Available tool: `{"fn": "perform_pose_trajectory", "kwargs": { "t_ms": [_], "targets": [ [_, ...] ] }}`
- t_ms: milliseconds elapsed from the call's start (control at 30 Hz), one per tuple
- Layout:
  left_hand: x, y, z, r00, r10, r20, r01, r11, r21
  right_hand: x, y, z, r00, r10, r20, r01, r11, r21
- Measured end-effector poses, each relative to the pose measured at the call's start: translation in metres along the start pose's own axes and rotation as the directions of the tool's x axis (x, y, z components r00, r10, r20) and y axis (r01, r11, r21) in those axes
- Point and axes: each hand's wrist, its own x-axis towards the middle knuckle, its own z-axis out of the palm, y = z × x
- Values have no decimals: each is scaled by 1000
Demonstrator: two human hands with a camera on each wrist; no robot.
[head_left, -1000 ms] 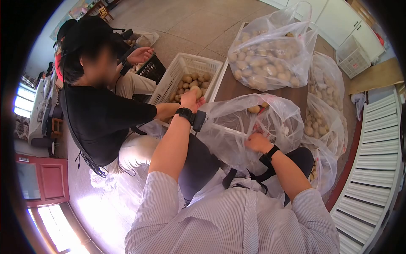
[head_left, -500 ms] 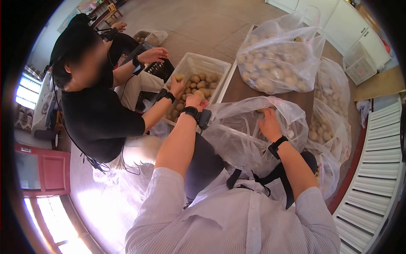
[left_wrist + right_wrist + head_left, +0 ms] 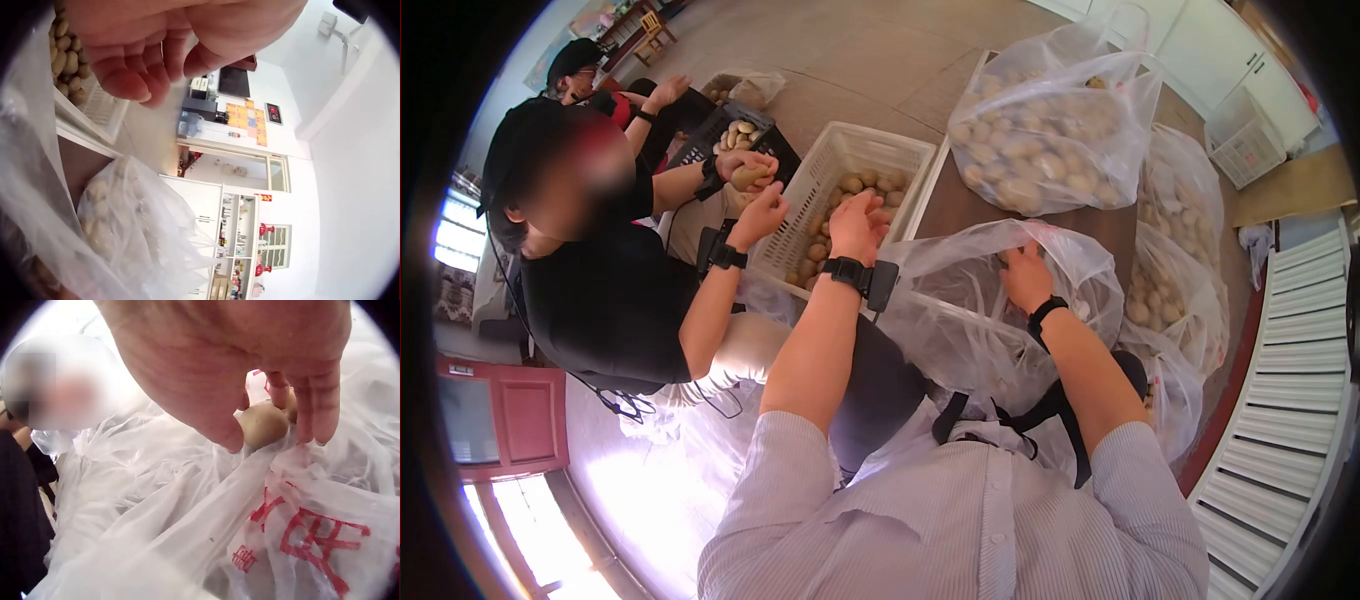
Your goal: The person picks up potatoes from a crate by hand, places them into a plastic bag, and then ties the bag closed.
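Observation:
My left hand (image 3: 860, 232) is over the white plastic crate (image 3: 922, 150), loosely bent at the fingers, above several potatoes (image 3: 815, 250) lying inside. Nothing shows between those fingers in the left wrist view. Inside the mouth of a clear plastic bag (image 3: 960, 335) at my lap, my right hand (image 3: 1027, 280) reaches down. The right wrist view shows its thumb and fingers around a potato (image 3: 264, 425), with part of another potato (image 3: 291, 406) behind it. Red printing marks the bag's film below.
A full bag of potatoes (image 3: 1040, 150) stands on the brown tabletop (image 3: 940, 205), with more filled bags (image 3: 1155, 290) to its right. On the left a person in black (image 3: 600, 290) holds a potato (image 3: 750, 178). A black crate (image 3: 775, 148) stands beyond.
The potato in my left hand has gone from it, over the crate. My right hand has moved up and farther into the bag. The neighbour's hands have drawn back from the crate with a potato.

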Motion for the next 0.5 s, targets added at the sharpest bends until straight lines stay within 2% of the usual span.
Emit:
{"fn": "perform_pose_trajectory", "kwargs": {
  "t_ms": [33,100,133,200,233,333,367,433,500],
  "targets": [
    [-7,1,4,1000,-4,2,4,1000,-3,0,-1,-1,999,34,6,-34,999,-15],
    [-23,3,11,969,9,248,-7,1000,-11,5,9,13,1000,11,-19,-11,999,-33],
    [-31,3,16,968,7,249,-4,1000,-12,6,13,20,999,-15,-43,13,999,-46],
    [-46,1,26,908,-52,416,5,994,114,5,15,23,999,-25,-47,22,998,-64],
    [-52,-2,30,908,-53,415,6,994,112,4,13,22,998,-36,-51,32,996,-81],
    [-65,-12,41,803,-287,523,95,927,362,1,9,18,999,34,-2,-34,997,-67],
    [-67,-16,44,803,-285,523,95,928,360,1,7,16,999,33,-2,-33,997,-69],
    [-69,-23,48,767,-376,519,120,879,461,-2,7,15,997,70,26,-68,995,-70],
    [-68,-26,50,770,-386,508,121,870,478,-3,8,17,998,58,4,-58,996,-62]
  ]
}}
